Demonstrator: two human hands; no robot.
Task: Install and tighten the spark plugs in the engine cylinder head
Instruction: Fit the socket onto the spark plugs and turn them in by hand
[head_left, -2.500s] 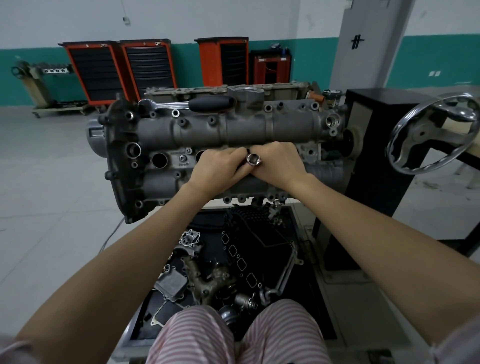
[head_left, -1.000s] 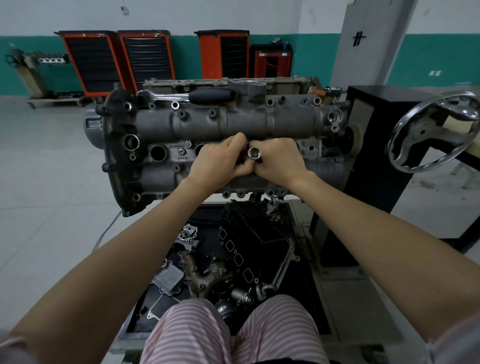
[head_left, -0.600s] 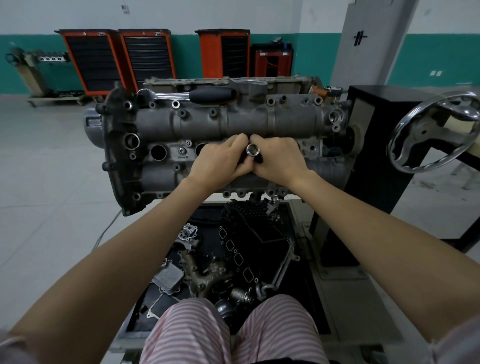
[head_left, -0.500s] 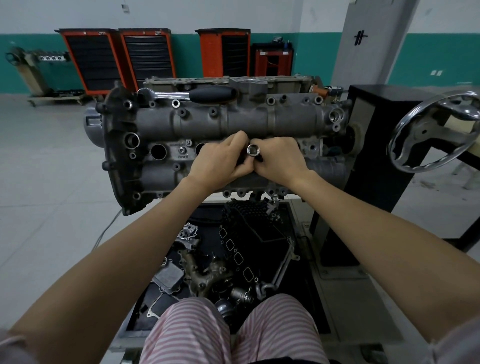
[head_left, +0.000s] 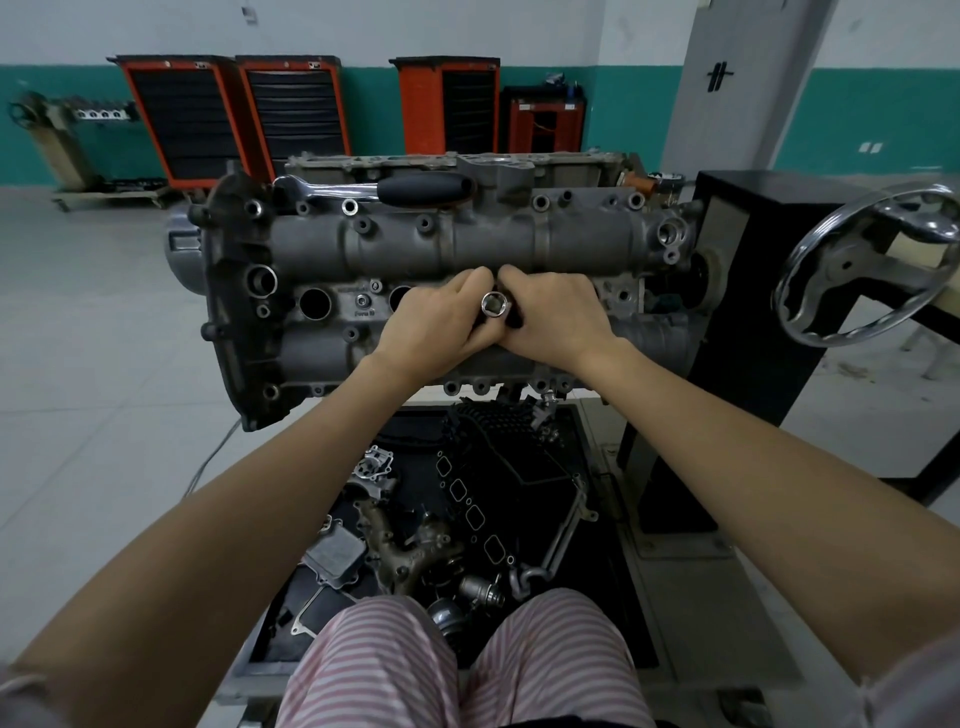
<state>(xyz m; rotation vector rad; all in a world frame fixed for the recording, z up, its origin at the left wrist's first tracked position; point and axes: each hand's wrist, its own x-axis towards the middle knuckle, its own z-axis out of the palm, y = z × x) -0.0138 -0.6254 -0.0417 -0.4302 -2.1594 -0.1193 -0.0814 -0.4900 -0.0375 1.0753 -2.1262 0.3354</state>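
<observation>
- Both hands met over the middle of the cylinder head (head_left: 405, 249), which sat on an engine stand, and together they held a spark plug socket (head_left: 492, 304) standing in one of the central plug wells.
- The left hand (head_left: 434, 325) curled its fingers round the socket from one side; the right hand (head_left: 558, 317) pinched it from the other, so neither hand was free.
- The step looked like running a plug in by fingers alone. Done well, that meant keeping the socket in line with the well and turning lightly until the threads caught, stopping at any early bind.
- The ratchet wrench (head_left: 379, 188) lay untouched along the far edge of the head, ready for final tightening.
- Two plug wells (head_left: 314, 304) to the left stood open and dark; whether plugs sat inside could not be told.
- The spark plug itself was hidden down the well, and the wells under and beyond the hands were covered.
</observation>
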